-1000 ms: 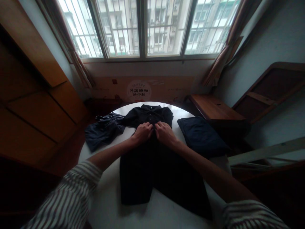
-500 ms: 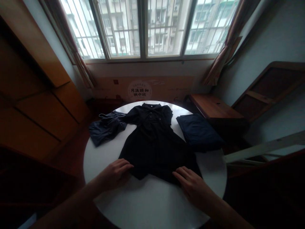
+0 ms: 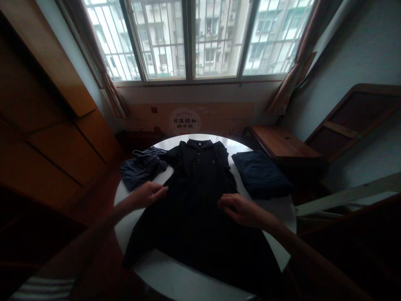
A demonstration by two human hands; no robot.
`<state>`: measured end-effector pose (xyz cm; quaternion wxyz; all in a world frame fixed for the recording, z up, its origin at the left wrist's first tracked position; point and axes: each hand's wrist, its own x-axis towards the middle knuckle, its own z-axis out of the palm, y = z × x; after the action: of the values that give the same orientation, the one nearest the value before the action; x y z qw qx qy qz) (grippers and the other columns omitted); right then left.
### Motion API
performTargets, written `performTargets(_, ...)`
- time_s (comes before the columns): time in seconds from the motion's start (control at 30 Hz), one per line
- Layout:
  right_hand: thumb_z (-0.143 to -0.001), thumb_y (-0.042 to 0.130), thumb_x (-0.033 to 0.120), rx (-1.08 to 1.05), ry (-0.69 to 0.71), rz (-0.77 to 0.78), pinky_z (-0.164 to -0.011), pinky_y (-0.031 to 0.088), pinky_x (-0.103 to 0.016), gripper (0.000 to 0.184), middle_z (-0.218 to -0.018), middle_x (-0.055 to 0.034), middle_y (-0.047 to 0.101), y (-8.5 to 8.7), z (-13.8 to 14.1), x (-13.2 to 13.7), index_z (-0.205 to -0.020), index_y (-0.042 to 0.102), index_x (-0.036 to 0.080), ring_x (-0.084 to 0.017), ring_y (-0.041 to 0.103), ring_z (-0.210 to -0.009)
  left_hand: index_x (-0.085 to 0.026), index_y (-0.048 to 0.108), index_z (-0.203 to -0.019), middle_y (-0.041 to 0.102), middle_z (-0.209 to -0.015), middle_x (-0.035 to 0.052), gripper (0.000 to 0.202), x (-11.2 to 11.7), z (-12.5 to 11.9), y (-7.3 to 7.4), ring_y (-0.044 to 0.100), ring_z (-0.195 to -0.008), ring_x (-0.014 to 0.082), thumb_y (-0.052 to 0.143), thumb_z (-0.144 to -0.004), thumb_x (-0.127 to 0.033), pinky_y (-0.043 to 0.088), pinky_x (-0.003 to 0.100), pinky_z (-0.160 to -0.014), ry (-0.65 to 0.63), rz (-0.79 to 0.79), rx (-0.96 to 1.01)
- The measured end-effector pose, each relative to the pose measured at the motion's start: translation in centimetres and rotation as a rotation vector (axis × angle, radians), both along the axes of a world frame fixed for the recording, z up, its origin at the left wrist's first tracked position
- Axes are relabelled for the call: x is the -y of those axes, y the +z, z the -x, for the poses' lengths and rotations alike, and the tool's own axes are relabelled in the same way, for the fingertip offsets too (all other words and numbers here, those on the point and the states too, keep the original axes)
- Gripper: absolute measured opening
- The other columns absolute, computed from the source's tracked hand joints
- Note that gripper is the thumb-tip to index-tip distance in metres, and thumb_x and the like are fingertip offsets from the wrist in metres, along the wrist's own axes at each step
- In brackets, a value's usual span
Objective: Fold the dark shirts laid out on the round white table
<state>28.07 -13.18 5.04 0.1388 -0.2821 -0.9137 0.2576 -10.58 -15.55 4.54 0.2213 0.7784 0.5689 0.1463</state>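
Roughly lengthwise to the person lies a black short-sleeved shirt [image 3: 200, 188] on a round white tabletop [image 3: 167, 271], spread between and beneath the two hands. Its collar [image 3: 199, 144] points away, beyond both hands toward the window [image 3: 216, 46], and its long axis runs from there between the fingers back toward the wearer. On the near side of the fingers the body flares broadly to a slanting hem, lower on the right.

The left hand [image 3: 150, 193] is at the shirt's left edge, its fingers drawn in narrow. The right hand [image 3: 236, 209] is over the right side, its fingers curled under. Whether either pinches cloth, I cannot tell.

The shirt looks plain and very dark, front up, with a small pale label inside the collar, a short button placket below it and a tiny light mark on the chest. Its lower part is too dark to show creases.

Just beyond the left fingers sits a bunched dark garment [image 3: 142, 167] with a pale cord; beyond and to the right of the right fingers, a folded navy garment [image 3: 263, 173].
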Motion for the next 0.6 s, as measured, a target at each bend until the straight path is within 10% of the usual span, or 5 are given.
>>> performTargets(0.13,-0.090,0.052,0.013,0.036,0.051,-0.161,-0.088,0.051,-0.033,0.023,-0.109,-0.0115,0.067,-0.8,7.1,-4.7,-0.106,0.069,0.015,-0.021,0.065,-0.098,-0.015,0.070,-0.096,0.071,-0.100,0.0123,0.034,-10.7,-0.9,1.3,0.064,-0.094,0.0248,0.043,-0.094,-0.036,0.046,0.032,-0.085,0.409,-0.348,-0.279)
performTargets(0.27,-0.096,0.055,0.036,0.115,0.215,-0.278,-0.104,0.042,-0.053,0.040,-0.137,-0.0178,0.056,-2.6,13.6,-4.4,-0.132,0.060,0.018,-0.031,0.052,-0.125,-0.010,0.071,-0.106,0.065,-0.122,0.0222,0.049,-17.9,-0.6,1.2,0.052,-0.122,0.0397,0.061,-0.083,-0.052,0.042,0.048,-0.099,0.625,-0.158,-0.454)
performTargets(0.4,-0.093,0.046,0.065,0.149,0.284,-0.291,-0.108,0.023,-0.072,0.066,-0.155,-0.0181,0.037,-5.0,16.4,-2.2,-0.147,0.047,0.026,-0.042,0.028,-0.143,-0.016,0.074,-0.103,0.068,-0.118,0.0177,0.034,-20.4,-0.2,0.1,0.054,-0.121,0.0374,0.064,-0.083,-0.042,0.041,0.048,-0.100,0.661,-0.099,-0.368)
performTargets(0.6,-0.096,0.041,0.064,0.066,0.238,-0.264,-0.115,0.019,-0.063,0.065,-0.157,-0.0167,0.034,-6.5,16.3,-1.4,-0.147,0.047,0.024,-0.039,0.024,-0.146,-0.010,0.067,-0.118,0.070,-0.113,0.0137,0.043,-21.9,2.5,2.3,0.064,-0.102,0.0227,0.032,-0.100,-0.029,0.048,0.028,-0.085,0.703,-0.230,-0.279)
